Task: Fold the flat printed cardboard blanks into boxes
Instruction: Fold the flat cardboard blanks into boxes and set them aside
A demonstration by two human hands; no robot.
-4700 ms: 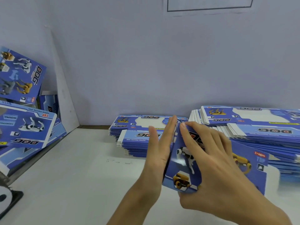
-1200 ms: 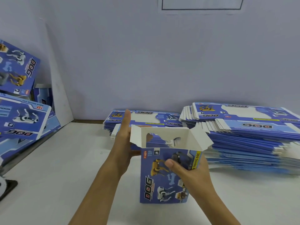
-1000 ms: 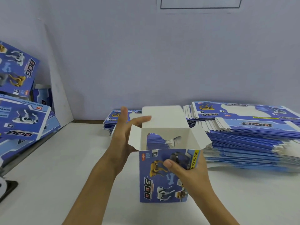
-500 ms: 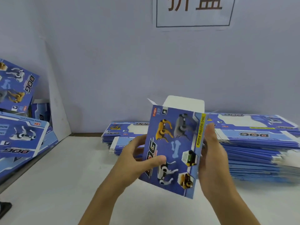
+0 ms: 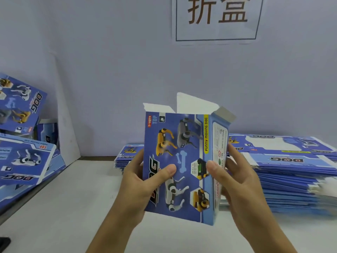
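Head view: a person holds a blue printed box (image 5: 179, 165) upright in the air above the white table (image 5: 73, 207), in front of the chest. The left hand (image 5: 144, 181) grips the box's left edge, its thumb laid across the printed front and its fingers curled behind. The right hand (image 5: 235, 181) grips the right side panel, thumb pressed on the front near the corner and fingers wrapped around the narrow side. The box is opened into its rectangular form and tilted slightly, lower right corner nearest the camera. Its top is not closed: a white tuck flap (image 5: 196, 104) stands up at the back, a small side flap (image 5: 157, 107) sticks up on the left, and a grey one (image 5: 225, 114) angles out on the right. The front shows robot dogs, a bone and the words "FUNNY MOVING DOG".

Behind the box, against the wall, lies a low stack of flat blanks (image 5: 127, 154); a taller, wider stack of blanks (image 5: 291, 170) sits to the right. At the left edge, folded boxes (image 5: 23, 143) lie heaped, leaning against a white board (image 5: 67, 125). A paper sign (image 5: 217, 19) with two large characters hangs on the wall.
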